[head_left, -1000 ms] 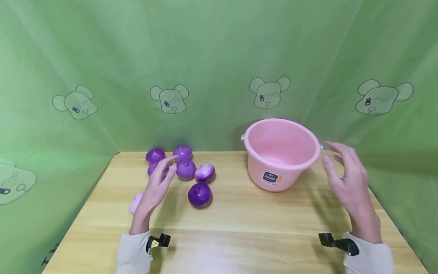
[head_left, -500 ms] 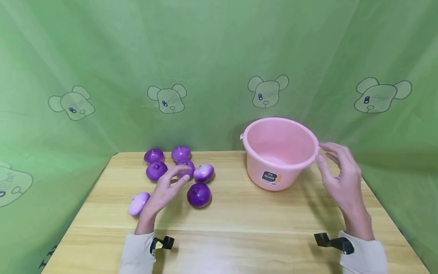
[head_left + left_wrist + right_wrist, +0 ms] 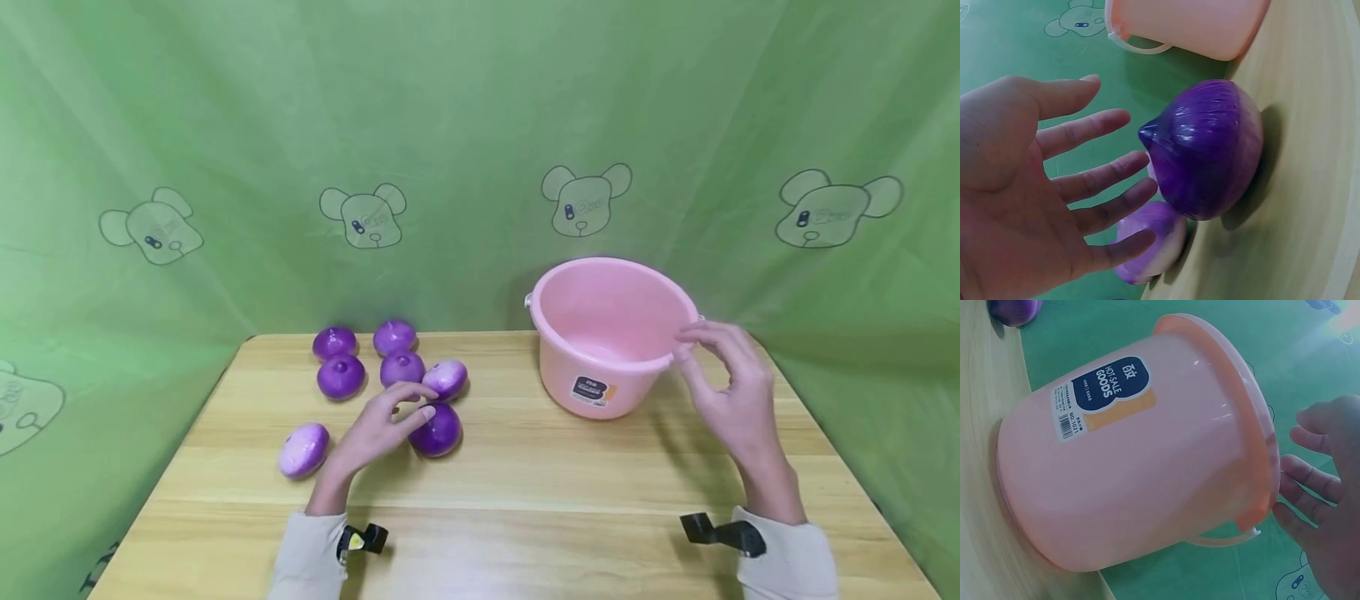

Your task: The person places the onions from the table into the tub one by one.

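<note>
My left hand (image 3: 382,427) reaches over the front dark purple onion (image 3: 441,435), its fingers loosely bent and holding nothing. In the left wrist view those spread fingers stand beside the onion's pointed tip (image 3: 1147,133), with a paler onion (image 3: 1169,250) behind. A pink bucket (image 3: 592,377) stands upright at the back right, with nothing visible inside. My right hand (image 3: 738,400) is at the bucket's right rim, fingertips overlapping the edge in the head view. In the right wrist view its relaxed fingers (image 3: 1313,487) lie close along the rim, not curled round it.
Several more purple onions (image 3: 341,377) sit toward the back left of the wooden table (image 3: 540,475). A pale onion (image 3: 303,451) lies left of my left forearm. A green curtain (image 3: 465,108) with printed bear heads hangs close behind the table.
My left hand has moved right and nearer, from above the back onions to the front dark one. My right hand has moved left, from beside the bucket to its rim.
</note>
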Tool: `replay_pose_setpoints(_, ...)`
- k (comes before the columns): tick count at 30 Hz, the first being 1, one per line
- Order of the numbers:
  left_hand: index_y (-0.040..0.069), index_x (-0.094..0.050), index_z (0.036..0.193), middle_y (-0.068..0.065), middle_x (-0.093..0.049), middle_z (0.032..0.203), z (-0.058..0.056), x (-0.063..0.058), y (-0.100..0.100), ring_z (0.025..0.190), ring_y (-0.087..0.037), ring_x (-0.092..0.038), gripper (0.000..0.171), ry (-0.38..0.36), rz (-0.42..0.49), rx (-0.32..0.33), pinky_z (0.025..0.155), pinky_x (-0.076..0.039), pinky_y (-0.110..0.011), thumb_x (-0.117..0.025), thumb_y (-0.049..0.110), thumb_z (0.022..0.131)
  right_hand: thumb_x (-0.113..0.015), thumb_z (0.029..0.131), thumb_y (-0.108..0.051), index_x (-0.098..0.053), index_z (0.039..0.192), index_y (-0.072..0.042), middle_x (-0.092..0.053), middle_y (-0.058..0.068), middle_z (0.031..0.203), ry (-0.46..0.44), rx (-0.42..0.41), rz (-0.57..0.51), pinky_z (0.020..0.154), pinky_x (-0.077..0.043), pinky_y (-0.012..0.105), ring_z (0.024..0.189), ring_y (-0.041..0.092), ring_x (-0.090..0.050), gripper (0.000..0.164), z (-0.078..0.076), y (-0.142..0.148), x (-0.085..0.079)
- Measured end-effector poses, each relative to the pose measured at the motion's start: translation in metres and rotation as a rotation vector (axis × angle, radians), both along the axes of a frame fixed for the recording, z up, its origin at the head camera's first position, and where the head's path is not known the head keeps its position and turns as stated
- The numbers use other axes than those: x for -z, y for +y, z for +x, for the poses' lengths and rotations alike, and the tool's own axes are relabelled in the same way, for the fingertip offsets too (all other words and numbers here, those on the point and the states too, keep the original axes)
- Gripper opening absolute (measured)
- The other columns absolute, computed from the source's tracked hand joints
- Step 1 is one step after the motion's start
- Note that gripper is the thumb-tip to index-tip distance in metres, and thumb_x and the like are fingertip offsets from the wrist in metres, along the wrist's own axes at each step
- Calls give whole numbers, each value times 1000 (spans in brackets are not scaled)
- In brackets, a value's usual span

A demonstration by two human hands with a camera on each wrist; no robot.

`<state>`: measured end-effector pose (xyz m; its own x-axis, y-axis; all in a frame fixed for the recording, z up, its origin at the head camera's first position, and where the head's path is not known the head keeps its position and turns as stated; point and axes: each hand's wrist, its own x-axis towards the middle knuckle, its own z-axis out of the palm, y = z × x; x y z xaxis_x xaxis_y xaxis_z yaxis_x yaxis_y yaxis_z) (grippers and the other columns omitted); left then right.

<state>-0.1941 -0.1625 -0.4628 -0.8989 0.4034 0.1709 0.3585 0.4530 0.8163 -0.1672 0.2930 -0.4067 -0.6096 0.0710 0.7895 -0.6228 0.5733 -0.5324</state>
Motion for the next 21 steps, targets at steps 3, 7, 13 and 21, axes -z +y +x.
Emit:
replay_pose_setpoints(3, 8, -68, 125, -12, -63, 132, -3, 3, 2, 127, -36, -56, 31, 30, -5, 29, 110, -43, -60, -71, 21, 97, -75, 85, 4, -74, 106, 4, -69, 21, 115, -14, 16, 19, 109, -44, 24, 121, 16, -58, 20, 0, 1, 1)
replay_pose_setpoints(7, 6, -68, 123, -10, -64, 128, -4, 6, 3, 127, -33, -57, 31, 55, -24, 64, 111, -43, -57, -73, 19, 96, -76, 83, 4, -74, 104, 4, -69, 18, 110, -51, 15, 43, 114, -38, 27, 121, 16, -57, 20, 1, 2, 1)
replay_pose_setpoints(13, 7, -68, 121, -8, -66, 124, -4, 8, 4, 125, -30, -59, 31, 52, -77, 67, 113, -42, -54, -76, 19, 94, -75, 80, 9, -72, 99, 7, -67, 20, 103, -59, -2, 52, 115, -36, 27, 118, 10, -56, 19, 0, -2, 1)
replay_pose_setpoints(21, 10, -66, 126, -9, -64, 132, -3, 12, 2, 129, -33, -56, 42, 17, -93, 74, 115, -39, -56, -82, 15, 87, -70, 79, 15, -69, 94, 14, -63, 28, 99, -23, -50, -18, 115, -39, 29, 110, 12, -58, 15, 8, -23, -13)
